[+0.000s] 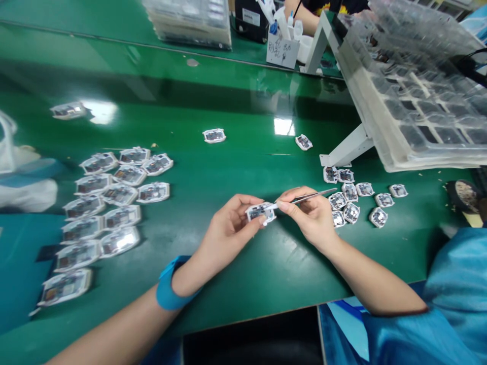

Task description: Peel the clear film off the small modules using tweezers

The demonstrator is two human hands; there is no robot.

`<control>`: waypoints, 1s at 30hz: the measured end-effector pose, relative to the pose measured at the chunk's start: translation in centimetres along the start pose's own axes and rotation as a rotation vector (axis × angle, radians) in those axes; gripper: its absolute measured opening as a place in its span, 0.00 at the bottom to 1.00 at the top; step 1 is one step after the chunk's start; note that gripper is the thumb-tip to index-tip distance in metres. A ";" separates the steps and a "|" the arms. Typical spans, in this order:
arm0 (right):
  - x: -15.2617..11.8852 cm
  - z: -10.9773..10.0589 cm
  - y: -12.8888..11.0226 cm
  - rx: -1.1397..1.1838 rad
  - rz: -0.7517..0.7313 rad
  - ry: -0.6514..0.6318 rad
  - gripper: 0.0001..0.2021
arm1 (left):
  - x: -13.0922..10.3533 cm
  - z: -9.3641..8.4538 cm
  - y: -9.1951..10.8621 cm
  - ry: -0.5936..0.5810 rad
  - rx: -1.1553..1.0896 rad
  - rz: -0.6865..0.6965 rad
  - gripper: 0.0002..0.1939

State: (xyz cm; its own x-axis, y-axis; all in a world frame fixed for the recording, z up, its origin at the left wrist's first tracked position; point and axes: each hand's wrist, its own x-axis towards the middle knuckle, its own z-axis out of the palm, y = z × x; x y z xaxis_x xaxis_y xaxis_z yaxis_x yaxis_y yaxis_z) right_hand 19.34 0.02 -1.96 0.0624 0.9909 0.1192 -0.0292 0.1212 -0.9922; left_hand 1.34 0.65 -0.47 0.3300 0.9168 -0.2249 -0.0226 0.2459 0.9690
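Note:
My left hand (236, 223) pinches a small white-framed device housing (261, 212) with electronic parts showing inside. It is held above the green table (243, 274). My right hand (310, 215) grips a pair of metal tweezers (319, 193), their rear end pointing right. At the housing's right edge, by my right fingertips, there is a small white bit (272, 206); whether it belongs to the housing I cannot tell. Similar housings (119, 194) lie in a cluster on the left. A smaller group of housings (350, 191) sits to the right of my right hand.
Single housings (214, 135) lie farther back. A white metal stand (348, 147) carries a tilted stack of clear compartment trays (426, 111) at right. Behind are stacked trays (190, 23) and a holder with bottles (282, 48). A dark dish (464, 195) stands far right. Another person's arm (306, 17) shows at the back.

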 end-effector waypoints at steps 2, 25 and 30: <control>0.0 0.0 -0.1 0.007 -0.005 0.006 0.07 | 0.0 0.1 0.2 0.001 0.002 0.005 0.12; -0.4 -0.1 0.0 -0.110 -0.052 -0.034 0.05 | 0.0 0.0 0.1 0.057 -0.009 -0.067 0.14; -0.6 0.2 0.2 -0.125 -0.024 -0.013 0.05 | 0.2 0.2 -0.8 0.090 -0.095 -0.112 0.15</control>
State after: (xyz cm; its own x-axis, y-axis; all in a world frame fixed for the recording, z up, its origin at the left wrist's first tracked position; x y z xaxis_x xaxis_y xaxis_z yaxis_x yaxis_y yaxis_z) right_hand 19.13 -0.51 -2.26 0.0489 0.9886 0.1427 0.0969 0.1375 -0.9858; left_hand 1.63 0.58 -1.22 0.2496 0.9056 -0.3430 -0.0806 0.3724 0.9246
